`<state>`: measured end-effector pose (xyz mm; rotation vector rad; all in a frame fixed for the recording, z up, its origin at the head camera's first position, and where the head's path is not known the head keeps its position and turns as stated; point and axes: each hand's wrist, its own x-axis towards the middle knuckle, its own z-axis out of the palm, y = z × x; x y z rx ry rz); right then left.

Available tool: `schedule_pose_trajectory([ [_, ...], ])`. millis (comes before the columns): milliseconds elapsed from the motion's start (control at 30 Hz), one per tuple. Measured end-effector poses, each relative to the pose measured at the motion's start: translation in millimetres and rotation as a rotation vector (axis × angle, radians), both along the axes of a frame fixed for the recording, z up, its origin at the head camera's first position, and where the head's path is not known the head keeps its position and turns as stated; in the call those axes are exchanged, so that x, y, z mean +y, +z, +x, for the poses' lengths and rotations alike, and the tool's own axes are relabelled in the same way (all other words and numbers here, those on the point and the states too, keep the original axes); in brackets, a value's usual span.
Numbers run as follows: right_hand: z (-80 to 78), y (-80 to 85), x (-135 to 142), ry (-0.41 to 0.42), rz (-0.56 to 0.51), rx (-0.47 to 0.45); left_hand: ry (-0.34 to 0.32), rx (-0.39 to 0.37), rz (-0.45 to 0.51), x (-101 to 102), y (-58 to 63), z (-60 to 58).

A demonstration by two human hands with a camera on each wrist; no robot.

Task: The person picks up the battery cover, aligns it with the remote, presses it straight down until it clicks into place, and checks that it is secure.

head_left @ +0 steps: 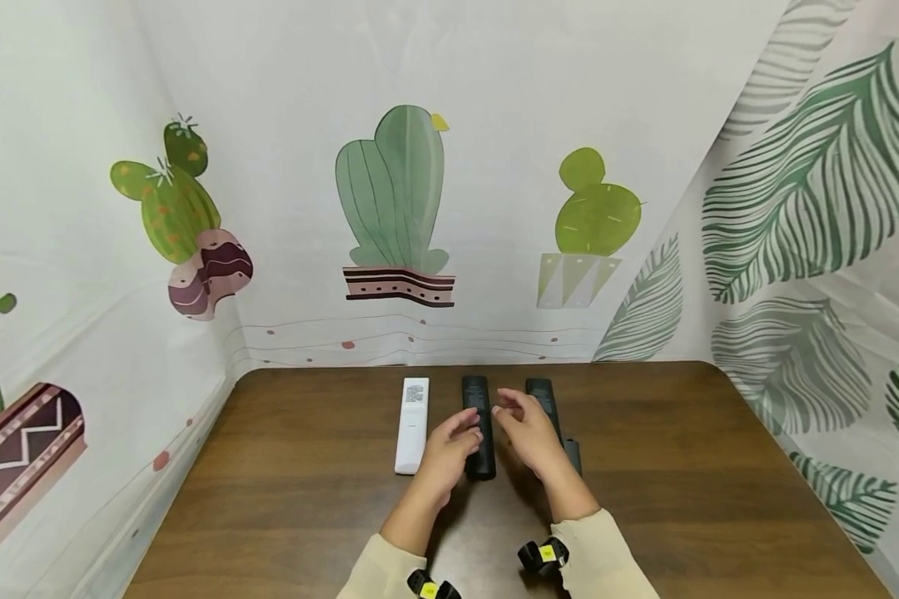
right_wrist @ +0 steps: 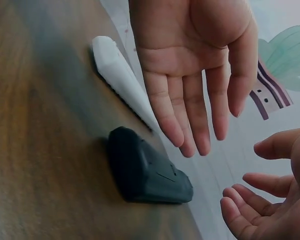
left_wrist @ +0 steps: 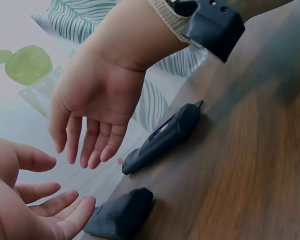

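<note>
My left hand (head_left: 444, 456) and right hand (head_left: 530, 434) hover over the table on either side of a black remote control (head_left: 483, 462), palms facing each other and fingers relaxed. Neither holds anything. In the head view the left fingertips overlap the remote's edge; in the left wrist view the left hand (left_wrist: 20, 195) shows above it. A white remote control (head_left: 411, 433) lies face down to the left. On the right, partly hidden behind the right hand, lies another black remote control (head_left: 541, 393), with a small dark piece (head_left: 573, 455) by its near end.
The brown wooden table (head_left: 307, 499) has its far edge against a white cloth backdrop (head_left: 285, 166) printed with cacti and leaves. Each wrist carries a small black camera (head_left: 543, 555) over a cream sleeve (head_left: 607, 557).
</note>
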<state>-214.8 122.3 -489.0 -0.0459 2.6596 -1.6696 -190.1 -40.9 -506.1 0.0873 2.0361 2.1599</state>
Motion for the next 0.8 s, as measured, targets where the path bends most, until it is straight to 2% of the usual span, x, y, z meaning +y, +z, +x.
schedule_pose_trajectory([
  [300,-3.2,11.2,14.3,0.022,-0.002,-0.01,-0.057,0.008,-0.024,9.7,8.3,-2.8],
  [533,-4.4,10.6,28.9,0.023,0.047,-0.004,-0.089,-0.001,0.011,16.2,11.9,-5.4],
  [800,-3.2,10.0,43.7,0.023,0.113,0.012,-0.138,-0.011,0.008,19.7,12.7,-6.8],
])
